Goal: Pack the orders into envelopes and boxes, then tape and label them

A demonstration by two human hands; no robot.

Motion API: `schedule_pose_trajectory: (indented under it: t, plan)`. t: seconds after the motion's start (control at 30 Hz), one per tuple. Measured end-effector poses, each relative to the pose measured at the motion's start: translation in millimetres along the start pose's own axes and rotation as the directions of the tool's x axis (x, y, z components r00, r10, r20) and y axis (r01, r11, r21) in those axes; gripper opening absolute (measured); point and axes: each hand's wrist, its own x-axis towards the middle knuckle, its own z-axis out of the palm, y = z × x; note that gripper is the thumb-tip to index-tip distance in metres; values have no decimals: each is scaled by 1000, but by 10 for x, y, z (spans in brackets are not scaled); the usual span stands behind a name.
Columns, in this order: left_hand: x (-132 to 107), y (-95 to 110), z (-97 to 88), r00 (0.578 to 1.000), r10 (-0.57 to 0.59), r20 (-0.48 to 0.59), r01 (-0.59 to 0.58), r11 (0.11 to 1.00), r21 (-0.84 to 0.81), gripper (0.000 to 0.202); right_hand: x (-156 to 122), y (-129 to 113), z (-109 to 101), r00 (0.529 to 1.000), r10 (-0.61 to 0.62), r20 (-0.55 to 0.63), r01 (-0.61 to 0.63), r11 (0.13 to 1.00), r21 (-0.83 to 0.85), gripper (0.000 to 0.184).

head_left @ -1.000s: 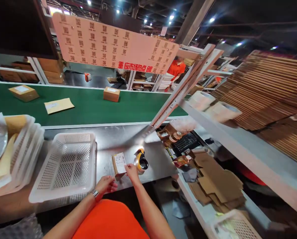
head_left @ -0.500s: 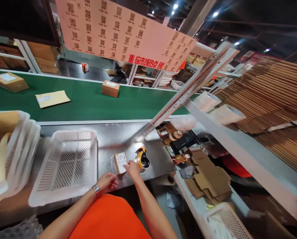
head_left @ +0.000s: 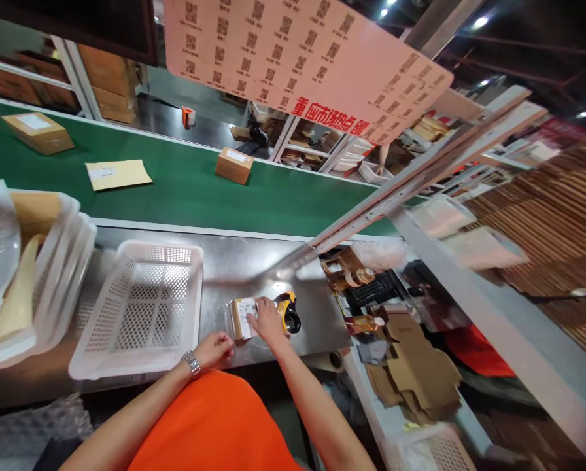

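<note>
Brown cardboard box (head_left: 238, 319): small, white printed label on top, lying on the stainless steel desk (head_left: 254, 268), under the right hand.
Handling: looks light and stiff; label face probably smooth, may slip under fingers. Best hold likely the two opposite long sides, not the label.
Right hand (head_left: 268, 325): fingers laid across the label, palm above the box. Grip not visibly wrapped around the sides; cannot tell if it is clenched.
Left hand (head_left: 214, 348): grip released, fingers loosely curled, holding nothing, near the desk edge just left of the box. Silver wristwatch (head_left: 191, 364) on the wrist.
Yellow-and-black tape dispenser (head_left: 288, 313): on the desk, just beyond the right hand.
White perforated plastic basket (head_left: 148, 247): on the desk, left of the left hand.
Green conveyor belt (head_left: 224, 209): runs behind the desk, carrying kraft envelope (head_left: 118, 174) and cardboard parcel (head_left: 234, 165).
</note>
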Motion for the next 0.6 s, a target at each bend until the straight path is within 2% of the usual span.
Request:
schedule_pose_trajectory:
  t: [0.13,0.2,0.3,0.47,0.53,0.6]
  plan:
    - [-39,-28,-74,1000,14,-25,-14,1000,-22,40,-72,-156,351,984,-175,8,175,984,20,72]
    - [-74,-63,-122,999,23,-33,-24,999,-26,44,-117,-177,517,981,-195,1,195,981,7,84]
    - [-140,-126,-194,998,25,-53,-26,999,-28,50,-159,-152,665,981,-192,-2,191,979,-67,92]
    - [-204,-174,-229,997,-13,-79,10,999,-36,52,-144,-97,667,974,-201,102,212,971,-115,105]
    - [-198,-161,-203,997,-18,-78,16,1000,-17,52,-94,-48,601,965,-207,163,219,974,-58,112]
    - [-179,-134,-161,997,-9,-71,11,1000,28,48,-13,40,498,933,-247,260,240,969,59,124]
